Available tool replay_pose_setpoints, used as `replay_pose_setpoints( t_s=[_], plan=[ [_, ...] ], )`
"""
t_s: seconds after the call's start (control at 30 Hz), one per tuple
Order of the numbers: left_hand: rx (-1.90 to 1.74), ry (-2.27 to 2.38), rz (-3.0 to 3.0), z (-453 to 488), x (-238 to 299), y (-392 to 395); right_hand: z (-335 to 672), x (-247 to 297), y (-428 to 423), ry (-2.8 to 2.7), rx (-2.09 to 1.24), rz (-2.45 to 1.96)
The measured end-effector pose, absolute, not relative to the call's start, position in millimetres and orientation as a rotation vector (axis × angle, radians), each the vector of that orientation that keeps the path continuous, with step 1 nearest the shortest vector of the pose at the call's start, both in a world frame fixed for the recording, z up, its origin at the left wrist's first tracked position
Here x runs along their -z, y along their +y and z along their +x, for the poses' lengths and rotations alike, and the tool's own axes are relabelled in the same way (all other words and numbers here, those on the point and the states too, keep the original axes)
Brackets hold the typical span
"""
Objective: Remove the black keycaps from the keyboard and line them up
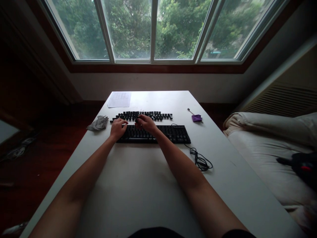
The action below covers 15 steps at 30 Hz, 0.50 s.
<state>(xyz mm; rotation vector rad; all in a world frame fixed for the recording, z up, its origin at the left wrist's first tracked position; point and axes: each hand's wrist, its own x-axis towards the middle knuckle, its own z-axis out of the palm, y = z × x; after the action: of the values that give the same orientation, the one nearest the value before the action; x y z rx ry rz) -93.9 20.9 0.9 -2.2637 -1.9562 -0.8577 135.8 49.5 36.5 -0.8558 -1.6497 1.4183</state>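
A black keyboard (170, 133) lies across the middle of the white table. My left hand (118, 128) rests at its left end, fingers stretched out and holding nothing I can see. Over the keyboard's upper edge, my right hand (146, 123) is closed in a pinch on a small dark tool with thin wires sticking up, which looks like a keycap puller (140, 113). The fingers partly cover it. Just behind the keyboard stand several loose black keycaps (158, 115) in rows.
A crumpled grey cloth (98, 123) lies left of the keyboard, with a paper sheet (120, 99) farther back. On the right are a purple cloth (196, 118), a small brush (190, 111) and a coiled cable (201, 162). A sofa (260, 148) borders the table's right side.
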Motion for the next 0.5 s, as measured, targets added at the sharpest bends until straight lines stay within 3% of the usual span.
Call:
replay_pose_setpoints(
  t_s=[0.33, 0.5],
  plan=[
    [0.808, -1.769, -2.503, -81, 5, -6, 125, -46, 29, -2.09, -0.752, -1.061],
    [0.77, -1.78, -2.469, -79, 6, -7, 125, -35, 24, -2.152, -0.605, -1.1]
  ],
)
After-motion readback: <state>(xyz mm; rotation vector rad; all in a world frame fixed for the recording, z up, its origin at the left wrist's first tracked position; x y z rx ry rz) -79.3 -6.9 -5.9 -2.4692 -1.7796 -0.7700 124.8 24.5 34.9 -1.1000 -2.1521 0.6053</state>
